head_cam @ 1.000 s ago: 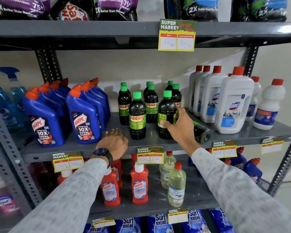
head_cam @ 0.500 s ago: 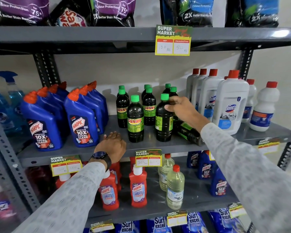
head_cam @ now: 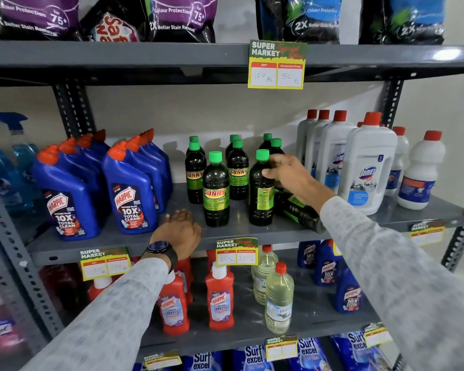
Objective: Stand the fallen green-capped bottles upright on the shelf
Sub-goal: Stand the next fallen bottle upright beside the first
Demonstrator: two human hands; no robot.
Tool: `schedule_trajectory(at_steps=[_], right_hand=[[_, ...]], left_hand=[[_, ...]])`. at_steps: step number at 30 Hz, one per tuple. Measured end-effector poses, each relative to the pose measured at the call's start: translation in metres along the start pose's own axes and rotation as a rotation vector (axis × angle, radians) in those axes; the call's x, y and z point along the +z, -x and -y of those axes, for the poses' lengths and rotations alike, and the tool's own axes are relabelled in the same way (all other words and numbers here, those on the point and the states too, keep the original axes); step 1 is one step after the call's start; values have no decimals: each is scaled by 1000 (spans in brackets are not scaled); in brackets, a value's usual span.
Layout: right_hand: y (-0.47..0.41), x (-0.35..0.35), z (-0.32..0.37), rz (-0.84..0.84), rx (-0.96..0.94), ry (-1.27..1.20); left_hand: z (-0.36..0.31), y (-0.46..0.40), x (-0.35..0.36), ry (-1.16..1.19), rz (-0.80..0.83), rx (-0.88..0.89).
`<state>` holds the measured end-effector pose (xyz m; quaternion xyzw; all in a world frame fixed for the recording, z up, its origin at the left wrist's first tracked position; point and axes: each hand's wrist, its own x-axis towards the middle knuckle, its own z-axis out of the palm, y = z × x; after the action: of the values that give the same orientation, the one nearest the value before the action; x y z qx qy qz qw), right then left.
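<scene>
Several dark green-capped Sunny bottles stand upright mid-shelf; the front two are a left one (head_cam: 216, 192) and a right one (head_cam: 261, 190). One more green-capped bottle (head_cam: 298, 213) lies on its side just right of them, base toward the shelf's front, partly hidden under my right forearm. My right hand (head_cam: 292, 178) hovers above the fallen bottle, fingers apart, thumb and fingertips touching the shoulder of the right front bottle. My left hand (head_cam: 181, 231) rests palm down on the grey shelf (head_cam: 252, 232) near its front edge, holding nothing.
Blue Harpic bottles (head_cam: 130, 194) crowd the shelf's left, white Domex bottles (head_cam: 367, 167) its right. A price tag (head_cam: 236, 252) hangs on the shelf lip. Red Harpic and clear bottles (head_cam: 277, 298) fill the shelf below; detergent bags (head_cam: 182, 17) sit above.
My right hand let go of the right front bottle, now upright, rose to its cap, then settled at its shoulder. The left hand stayed on the shelf. The camera moved closer.
</scene>
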<state>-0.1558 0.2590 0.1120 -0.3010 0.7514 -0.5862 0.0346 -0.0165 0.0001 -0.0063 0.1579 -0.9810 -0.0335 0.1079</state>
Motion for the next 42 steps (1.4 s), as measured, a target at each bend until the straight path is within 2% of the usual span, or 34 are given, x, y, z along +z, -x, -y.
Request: schedule_trajectory(at_steps=[8, 10, 14, 17, 20, 26, 29, 33, 35, 37, 38, 42], right_hand=[[1, 12, -2, -184, -74, 204], [0, 10, 1, -146, -66, 182], [-4, 1, 12, 29, 23, -24], [-7, -1, 14, 49, 35, 34], [-6, 1, 12, -9, -2, 85], [1, 14, 3, -239, -123, 305], [1, 18, 0, -259, -122, 330], [2, 7, -1, -187, -173, 352], [2, -6, -2, -220, -171, 405], [-4, -25, -8, -228, -85, 613], [-7, -34, -12, -177, 24, 712], [-6, -52, -22, 166, 572, 755]], left_hand=[[0, 1, 0, -13, 0, 2], [-1, 2, -1, -9, 5, 1], [-1, 1, -1, -10, 1, -2], [0, 0, -1, -18, 12, 4], [-1, -1, -1, -26, 11, 9], [0, 0, 1, -20, -2, 3], [0, 0, 1, -18, -2, 1], [0, 0, 2, -4, -1, -6], [1, -1, 2, 0, -5, -9], [2, -2, 3, -6, -4, -8], [1, -3, 3, -6, -1, -7], [1, -3, 4, -6, 7, -5]])
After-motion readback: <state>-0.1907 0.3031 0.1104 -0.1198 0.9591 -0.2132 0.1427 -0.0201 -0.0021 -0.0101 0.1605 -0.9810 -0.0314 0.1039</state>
